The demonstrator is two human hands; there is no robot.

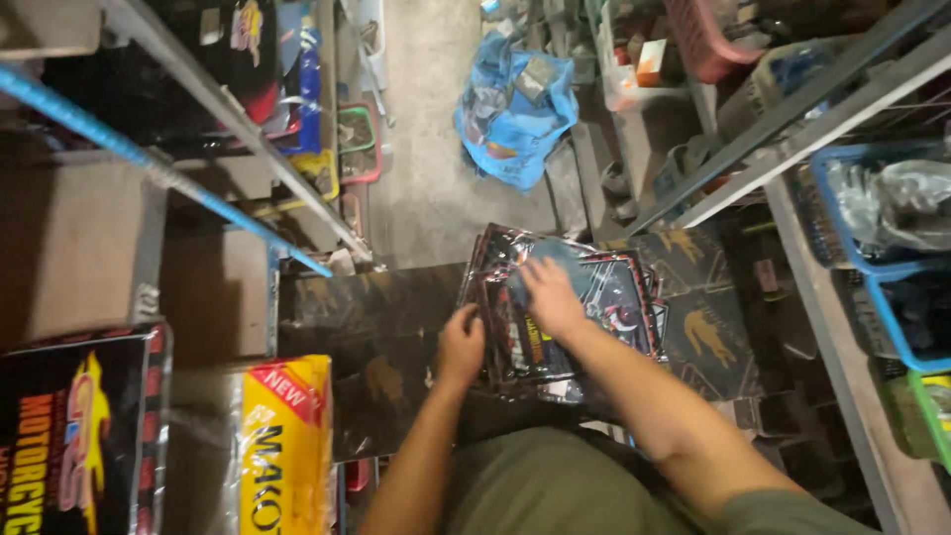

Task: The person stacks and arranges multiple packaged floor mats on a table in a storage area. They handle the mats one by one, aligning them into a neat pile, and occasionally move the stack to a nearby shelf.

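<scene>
A stack of flat dark packets in clear plastic wrap [594,297], with red edging, lies on a dark printed board [376,347] in front of me. My left hand [461,344] grips the left edge of the stack. My right hand [551,294] lies flat on top of the uppermost packet, fingers spread. Both forearms reach in from the bottom of the view.
A blue plastic bag [515,109] sits on the concrete floor ahead. Metal shelf rails [792,119] and blue baskets [882,267] stand to the right. Cardboard boxes [79,238], a yellow packet [287,446] and a dark wrapped packet [79,436] lie to the left.
</scene>
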